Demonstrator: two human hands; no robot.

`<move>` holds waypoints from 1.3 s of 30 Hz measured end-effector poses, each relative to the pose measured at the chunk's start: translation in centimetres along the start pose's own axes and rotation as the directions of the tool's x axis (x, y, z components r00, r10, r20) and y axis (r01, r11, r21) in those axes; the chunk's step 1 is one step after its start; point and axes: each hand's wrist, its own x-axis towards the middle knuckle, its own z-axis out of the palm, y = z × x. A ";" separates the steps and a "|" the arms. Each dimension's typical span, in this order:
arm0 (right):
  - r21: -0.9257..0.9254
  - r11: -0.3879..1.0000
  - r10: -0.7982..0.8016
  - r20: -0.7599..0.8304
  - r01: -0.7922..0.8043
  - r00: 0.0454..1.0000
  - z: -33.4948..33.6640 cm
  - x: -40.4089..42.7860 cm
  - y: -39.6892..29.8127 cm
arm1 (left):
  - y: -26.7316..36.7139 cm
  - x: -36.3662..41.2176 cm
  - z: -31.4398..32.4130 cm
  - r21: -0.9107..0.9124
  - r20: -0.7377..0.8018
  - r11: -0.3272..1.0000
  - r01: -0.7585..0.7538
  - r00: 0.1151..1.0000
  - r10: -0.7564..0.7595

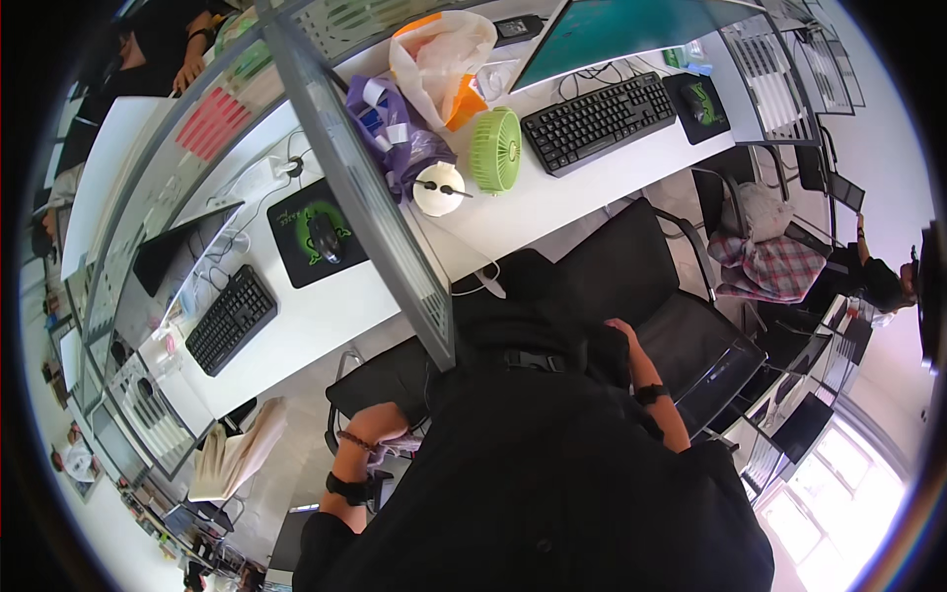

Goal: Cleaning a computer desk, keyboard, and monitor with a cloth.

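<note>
My left hand point(383, 423) hangs low beside my body, bent at the wrist. Its fingers are mostly hidden, so its grip does not show. A pale pinkish cloth point(399, 446) is visible just under it. On the other side, my right hand point(624, 339) lies against the black bag or clothing at my waist, near a black office chair point(666, 311); its fingers are largely covered too. Before me stands a white desk point(570, 196) with a green fan point(496, 152), a cream cup-like container point(439, 190), a purple bag point(385, 122) and a black keyboard point(599, 122).
A grey-framed partition point(348, 163) separates this desk from another, which carries a keyboard point(231, 320) and a mouse point(324, 237). A monitor point(629, 37) and an orange-white plastic bag point(440, 66) stand at the back. Plaid cloth point(769, 266) hangs over a chair. Other people are nearby.
</note>
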 end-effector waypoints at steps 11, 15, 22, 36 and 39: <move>0.390 0.801 0.398 0.222 -0.455 0.890 -7.2 8.8 -5.2 | 10.2 3.8 -4.1 -0.291 0.004 0.953 0.088 0.996 -0.091; 0.067 0.934 0.327 0.244 -0.352 0.913 -13.9 16.6 -6.9 | 16.0 4.5 -5.5 -0.501 -0.122 0.865 0.021 0.988 -0.094; -0.415 0.907 0.211 0.296 -0.074 0.931 -28.5 22.3 -4.7 | 29.5 5.5 -7.0 -0.823 -0.062 0.565 0.067 0.976 -0.207; -0.417 0.895 0.226 0.117 -0.158 0.967 -42.3 28.4 -11.7 | 32.3 21.5 3.0 -0.945 0.099 0.291 0.151 0.977 -0.187; -0.314 0.938 0.211 0.181 -0.147 0.961 -43.5 30.7 -10.2 | 36.4 28.1 6.2 -0.318 -0.370 0.906 -0.279 0.916 0.153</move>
